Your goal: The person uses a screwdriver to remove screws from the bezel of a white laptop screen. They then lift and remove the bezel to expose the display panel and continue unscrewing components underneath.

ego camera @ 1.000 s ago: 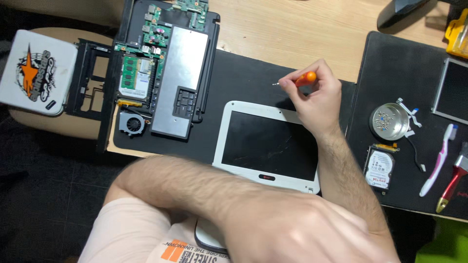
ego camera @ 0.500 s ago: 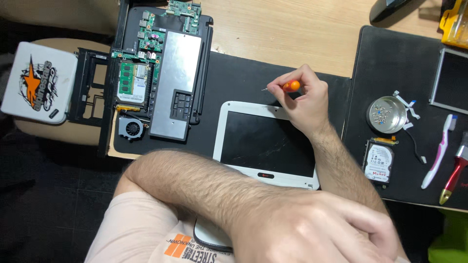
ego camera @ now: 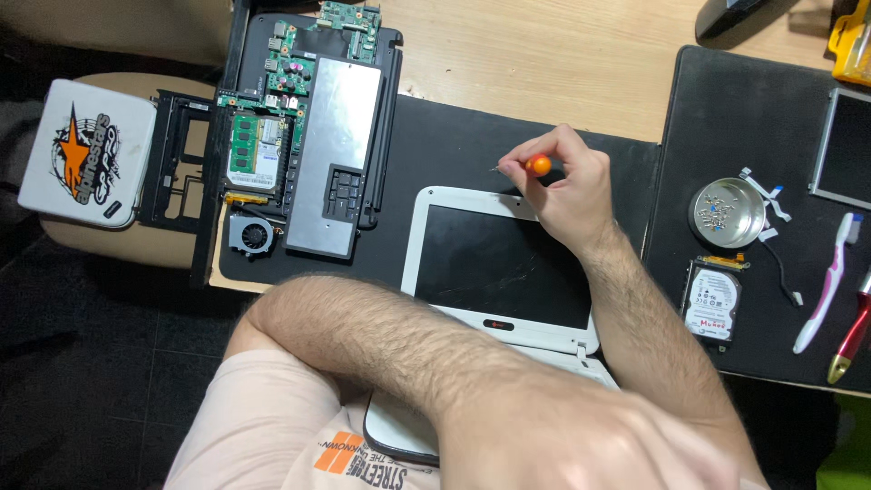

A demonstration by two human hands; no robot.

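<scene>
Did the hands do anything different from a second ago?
Hardly. The right hand still pinches the orange-handled screwdriver at the top edge of the white laptop lid. The left hand still lies crossed over, low in view. The view shifted a little; nothing picked up or let go.

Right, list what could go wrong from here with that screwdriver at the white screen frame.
1. The right hand holds the small orange-handled screwdriver at the top edge of the white-framed laptop screen panel; a slip could scratch the dark glass.
2. The left hand crosses low over the panel's bottom, so the panel may shift.
3. A loosened screw could be lost on the black mat, away from the round metal screw dish.
</scene>
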